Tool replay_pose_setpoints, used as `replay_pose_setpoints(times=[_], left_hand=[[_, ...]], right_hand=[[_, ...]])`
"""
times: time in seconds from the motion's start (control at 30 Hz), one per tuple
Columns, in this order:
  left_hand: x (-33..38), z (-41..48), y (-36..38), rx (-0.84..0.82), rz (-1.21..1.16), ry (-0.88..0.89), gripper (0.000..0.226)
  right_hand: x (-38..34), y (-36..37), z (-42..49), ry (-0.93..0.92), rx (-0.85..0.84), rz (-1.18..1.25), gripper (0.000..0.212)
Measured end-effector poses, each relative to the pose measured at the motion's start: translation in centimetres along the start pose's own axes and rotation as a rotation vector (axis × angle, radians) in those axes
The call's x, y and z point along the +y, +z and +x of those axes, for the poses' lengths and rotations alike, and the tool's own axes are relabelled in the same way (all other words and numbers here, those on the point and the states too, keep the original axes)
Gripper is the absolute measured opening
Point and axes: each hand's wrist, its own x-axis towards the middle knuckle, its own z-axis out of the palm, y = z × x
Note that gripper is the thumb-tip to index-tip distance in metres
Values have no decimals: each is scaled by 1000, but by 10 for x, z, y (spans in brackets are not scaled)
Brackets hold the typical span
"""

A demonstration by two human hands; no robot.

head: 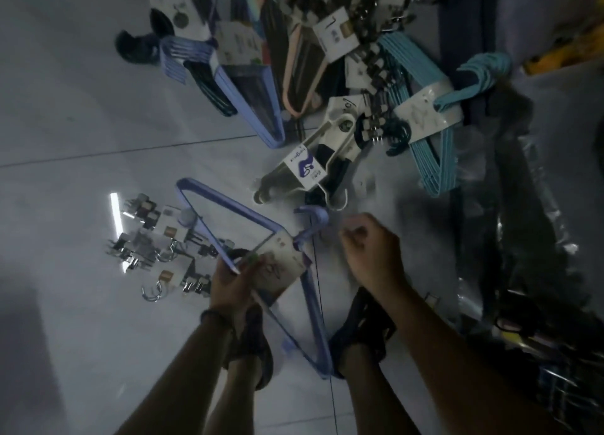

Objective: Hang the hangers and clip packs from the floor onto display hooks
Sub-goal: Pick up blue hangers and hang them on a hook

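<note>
Gripping the purple hanger pack by its label card, the left hand holds it before the person's feet. The right hand hangs just beside the pack's hook, fingers curled, too blurred to tell if it holds anything. Clip packs lie on the floor alongside.

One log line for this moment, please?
left hand: holds purple hanger pack | right hand: near hook, grip unclear | clip packs: floor

Left hand grips a purple hanger pack above the tiled floor.
</note>
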Motion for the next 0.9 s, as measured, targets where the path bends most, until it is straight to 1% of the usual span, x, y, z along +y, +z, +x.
replay_pose_setpoints(times=[0.03, 0.1, 0.17, 0.2, 0.23, 0.27, 0.3, 0.37, 0.4, 0.47, 0.5, 0.57, 0.63, 0.67, 0.7, 0.73, 0.77, 0.8, 0.83, 0.87, 0.9], left_hand=[[6, 11, -11, -8, 11, -13, 21], [12, 30, -28, -47, 26, -42, 36], [10, 48, -40, -99, 71, -62, 48], [8, 55, -43, -118, 101, -67, 53], [6, 60, -45, -127, 141, -58, 57], [2, 66, -45, -129, 167, -55, 57], [-3, 72, -44, -122, 182, -54, 53], [-11, 82, -40, -81, 186, -49, 40], [-13, 86, -38, -37, 167, -68, 39], [-18, 91, -35, 35, 151, -121, 49], [-17, 90, -33, 38, 161, -131, 50], [-14, 86, -30, 21, 189, -130, 36], [-11, 85, -30, 5, 188, -161, 20], [-9, 85, -31, -8, 191, -167, 21], [-5, 84, -33, -3, 228, -178, 31], [-6, 88, -37, 51, 317, -173, 48], [-5, 89, -40, 182, 424, -160, 66], [-3, 91, -43, 298, 467, -124, 75], [3, 89, -45, 347, 450, -55, 73], [11, 84, -44, 301, 385, 18, 65], [19, 81, -42, 171, 266, 33, 57]], right_hand=[[-3, 2, 18, 79, 45, 19, 31], [-7, 11, 53, 257, 27, 97, 50], [-6, 23, 85, 384, -66, 84, 69], [-6, 28, 97, 419, -131, 70, 72], [-3, 32, 107, 439, -196, 93, 67], [-1, 36, 115, 451, -242, 141, 58], [1, 39, 121, 461, -258, 197, 48], [4, 45, 129, 460, -205, 204, 33], [4, 48, 130, 430, -156, 173, 31], [1, 52, 126, 319, -62, 137, 35], [-2, 52, 122, 262, -29, 131, 36], [-9, 44, 108, 175, 26, 115, 36], [-13, 33, 93, 100, 37, 95, 32], [-15, 28, 85, 58, 22, 95, 29], [-15, 25, 78, 13, 9, 104, 27], [-16, 22, 73, -28, 0, 127, 26], [-18, 18, 68, -64, -3, 165, 25], [-20, 15, 64, -95, -6, 205, 24], [-24, 11, 60, -126, -13, 235, 24], [-29, 7, 57, -161, -21, 251, 22], [-34, 3, 53, -204, -32, 259, 20]])
